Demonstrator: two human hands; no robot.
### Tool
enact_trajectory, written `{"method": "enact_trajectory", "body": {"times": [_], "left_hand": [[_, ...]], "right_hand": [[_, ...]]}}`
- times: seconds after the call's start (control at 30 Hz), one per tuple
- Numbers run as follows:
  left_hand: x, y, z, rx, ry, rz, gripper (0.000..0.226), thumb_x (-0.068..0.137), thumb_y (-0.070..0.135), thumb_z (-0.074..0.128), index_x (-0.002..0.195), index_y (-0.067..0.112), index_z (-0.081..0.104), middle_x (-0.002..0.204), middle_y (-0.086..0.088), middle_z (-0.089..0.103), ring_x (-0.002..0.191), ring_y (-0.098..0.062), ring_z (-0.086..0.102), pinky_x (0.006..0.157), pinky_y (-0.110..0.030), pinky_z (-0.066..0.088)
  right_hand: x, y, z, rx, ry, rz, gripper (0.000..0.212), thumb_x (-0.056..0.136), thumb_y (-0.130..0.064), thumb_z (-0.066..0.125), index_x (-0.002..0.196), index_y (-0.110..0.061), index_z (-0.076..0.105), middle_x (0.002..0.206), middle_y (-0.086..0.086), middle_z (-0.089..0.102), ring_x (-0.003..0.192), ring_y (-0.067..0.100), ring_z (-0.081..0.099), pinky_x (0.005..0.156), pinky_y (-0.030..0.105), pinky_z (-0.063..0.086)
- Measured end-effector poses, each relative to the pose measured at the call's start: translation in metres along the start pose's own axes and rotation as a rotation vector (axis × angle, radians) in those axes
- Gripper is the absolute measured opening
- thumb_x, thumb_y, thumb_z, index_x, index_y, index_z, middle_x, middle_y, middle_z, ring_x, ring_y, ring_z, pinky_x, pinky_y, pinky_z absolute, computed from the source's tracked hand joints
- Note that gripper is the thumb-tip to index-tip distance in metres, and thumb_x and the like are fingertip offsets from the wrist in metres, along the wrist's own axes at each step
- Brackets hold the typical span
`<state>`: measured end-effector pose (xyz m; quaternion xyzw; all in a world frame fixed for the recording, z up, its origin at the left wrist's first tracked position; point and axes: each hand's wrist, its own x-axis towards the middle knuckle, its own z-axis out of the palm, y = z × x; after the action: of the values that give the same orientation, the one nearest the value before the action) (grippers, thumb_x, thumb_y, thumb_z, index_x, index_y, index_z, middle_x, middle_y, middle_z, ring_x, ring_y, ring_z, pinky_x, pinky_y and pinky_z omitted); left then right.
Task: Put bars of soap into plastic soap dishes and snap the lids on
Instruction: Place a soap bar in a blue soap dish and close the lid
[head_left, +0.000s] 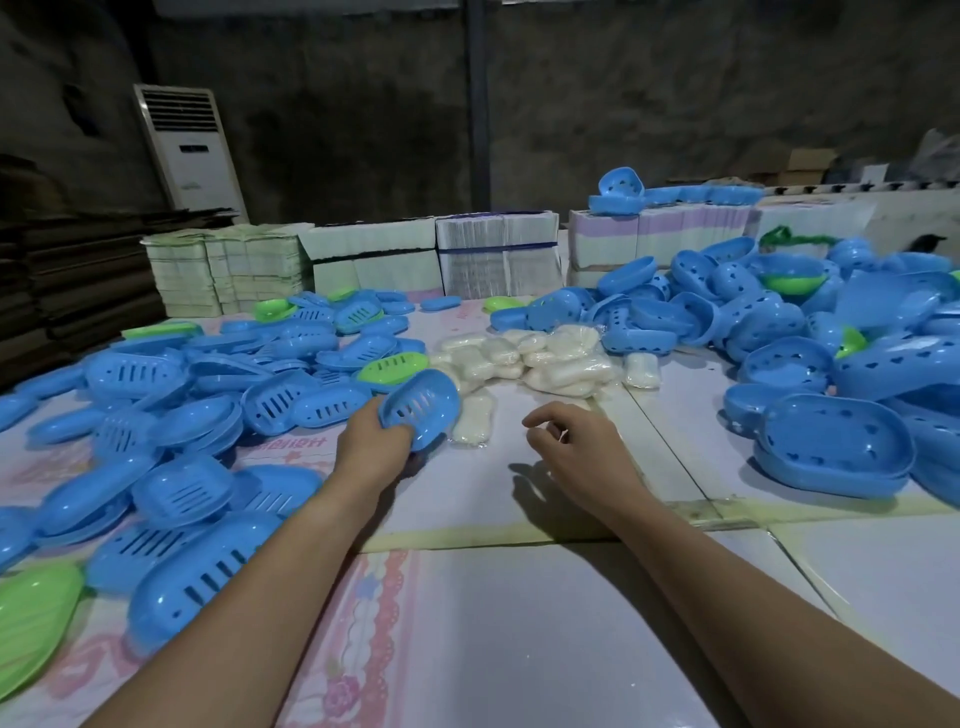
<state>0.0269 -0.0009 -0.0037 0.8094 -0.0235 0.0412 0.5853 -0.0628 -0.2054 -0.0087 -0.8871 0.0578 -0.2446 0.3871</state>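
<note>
Left hand (375, 441) grips blue slotted dish (422, 407), tilted up. Right hand (576, 453) hovers loosely curled, holding nothing. Wrapped soap bars (540, 358) at 12 o'clock; one bar (474, 419) just beside dish.

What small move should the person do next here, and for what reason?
Probably the right hand should reach forward and take the wrapped soap bar beside the tray. The left hand already holds a blue slotted tray tilted up with nothing in it, and the right hand's fingers hold nothing.
</note>
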Motion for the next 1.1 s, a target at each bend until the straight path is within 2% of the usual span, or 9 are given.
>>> {"method": "enact_trajectory", "body": {"times": [0.07,0.2,0.3,0.4,0.63,0.77,0.87,1.0,1.1], "left_hand": [[-0.006,0.009,0.000,-0.376,-0.071,-0.163,0.022,0.093,-0.004,0.052,0.098,0.015,0.061,0.072,-0.009,0.072,0.061,-0.023,0.065,0.053,-0.027,0.051],[-0.023,0.022,0.012,-0.996,-0.219,-0.432,0.018,0.098,-0.005,0.052,0.110,0.004,0.062,0.084,-0.016,0.072,0.078,-0.024,0.070,0.054,-0.027,0.061],[-0.037,0.028,0.019,-1.216,-0.329,-0.512,0.025,0.098,-0.009,0.048,0.120,-0.002,0.059,0.084,-0.021,0.075,0.086,-0.029,0.072,0.069,-0.034,0.063],[-0.045,0.033,0.021,-1.372,-0.370,-0.559,0.029,0.097,-0.005,0.055,0.126,-0.006,0.057,0.103,-0.026,0.074,0.101,-0.034,0.071,0.076,-0.041,0.062],[-0.041,0.034,0.019,-1.311,-0.269,-0.311,0.051,0.098,-0.002,0.054,0.146,0.015,0.044,0.136,-0.020,0.062,0.095,-0.036,0.074,0.073,-0.039,0.063],[-0.035,0.033,0.014,-1.310,-0.283,-0.380,0.054,0.097,0.036,0.061,0.146,0.015,0.048,0.125,-0.014,0.065,0.103,-0.034,0.072,0.075,-0.039,0.061],[-0.033,0.034,0.013,-1.236,-0.311,-0.403,0.066,0.096,0.065,0.046,0.136,0.014,0.061,0.118,-0.013,0.069,0.102,-0.032,0.069,0.082,-0.041,0.054],[-0.030,0.032,0.011,-1.226,-0.323,-0.382,0.070,0.099,0.068,0.030,0.125,0.013,0.065,0.103,-0.014,0.071,0.090,-0.028,0.067,0.069,-0.033,0.048],[-0.030,0.030,0.013,-1.173,-0.361,-0.371,0.066,0.101,0.064,0.031,0.128,0.013,0.064,0.112,-0.013,0.070,0.084,-0.022,0.064,0.060,-0.028,0.041]], "right_hand": [[0.000,0.001,0.000,0.000,0.001,-0.001,0.018,0.091,-0.023,0.056,0.102,-0.027,0.070,0.077,-0.002,0.061,0.073,0.012,0.053,0.066,0.028,0.044],[0.001,0.003,0.001,-0.065,0.002,-0.024,0.020,0.091,-0.025,0.056,0.108,-0.027,0.068,0.080,-0.003,0.059,0.076,0.011,0.052,0.068,0.029,0.043],[0.000,0.002,0.005,-0.191,-0.071,-0.076,0.028,0.092,-0.032,0.055,0.119,-0.030,0.061,0.089,-0.007,0.056,0.086,0.010,0.050,0.074,0.029,0.040],[0.000,0.000,0.011,-0.326,-0.132,-0.096,0.038,0.093,-0.042,0.054,0.130,-0.032,0.053,0.107,-0.005,0.056,0.102,0.014,0.047,0.083,0.032,0.043],[0.020,-0.020,0.026,-0.525,-0.270,-0.091,0.056,0.094,-0.040,0.046,0.147,-0.036,0.031,0.129,0.008,0.048,0.119,0.031,0.038,0.095,0.044,0.041],[0.040,-0.040,0.049,-0.644,-0.422,0.019,0.059,0.089,-0.054,0.048,0.143,-0.038,0.033,0.134,0.008,0.039,0.129,0.035,0.029,0.101,0.048,0.033],[0.042,-0.043,0.064,-0.760,-0.432,0.065,0.062,0.085,-0.056,0.050,0.141,-0.033,0.036,0.140,0.006,0.037,0.133,0.034,0.025,0.104,0.048,0.029],[0.046,-0.039,0.060,-0.799,-0.307,0.019,0.041,0.089,-0.053,0.045,0.127,-0.038,0.050,0.135,0.009,0.048,0.132,0.033,0.029,0.098,0.045,0.031],[0.046,-0.031,0.037,-0.796,-0.342,0.038,0.034,0.088,-0.056,0.048,0.116,-0.039,0.054,0.125,0.010,0.054,0.124,0.032,0.037,0.092,0.042,0.034]]}}
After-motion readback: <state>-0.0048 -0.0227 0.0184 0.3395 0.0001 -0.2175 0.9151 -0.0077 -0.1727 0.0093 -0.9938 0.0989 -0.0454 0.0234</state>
